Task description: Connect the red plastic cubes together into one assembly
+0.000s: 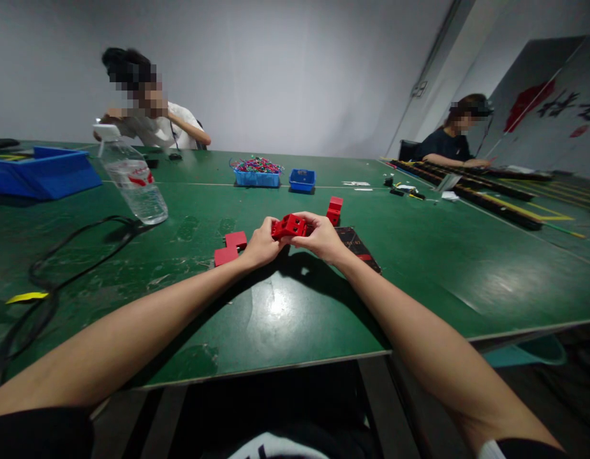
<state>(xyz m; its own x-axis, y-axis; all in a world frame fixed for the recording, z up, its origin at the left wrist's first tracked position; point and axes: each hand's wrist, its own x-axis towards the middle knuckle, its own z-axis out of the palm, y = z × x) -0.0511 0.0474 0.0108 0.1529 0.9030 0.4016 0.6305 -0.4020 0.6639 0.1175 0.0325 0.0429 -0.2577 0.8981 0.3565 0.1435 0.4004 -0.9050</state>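
Note:
Between both hands, a little above the table, is a red block-shaped part [291,225] with dark holes in its near face. My left hand [263,245] pinches its left end, and my right hand [322,237] wraps round its right side. Fingers cover part of it, so its full shape is hidden. Two more red blocks lie left of my left hand, one red block [236,240] behind the other red block [226,256]. Beyond my right hand stands another red part [334,210]. A dark flat device with lit digits [359,247] lies partly behind my right wrist.
A water bottle [138,185] and black cable [79,255] are at left, near a large blue bin [43,173]. Farther back sit a blue tray of coloured wires [257,180] and a small blue tray [302,181]. Two people sit across the green table [442,268], near long dark strips [490,203].

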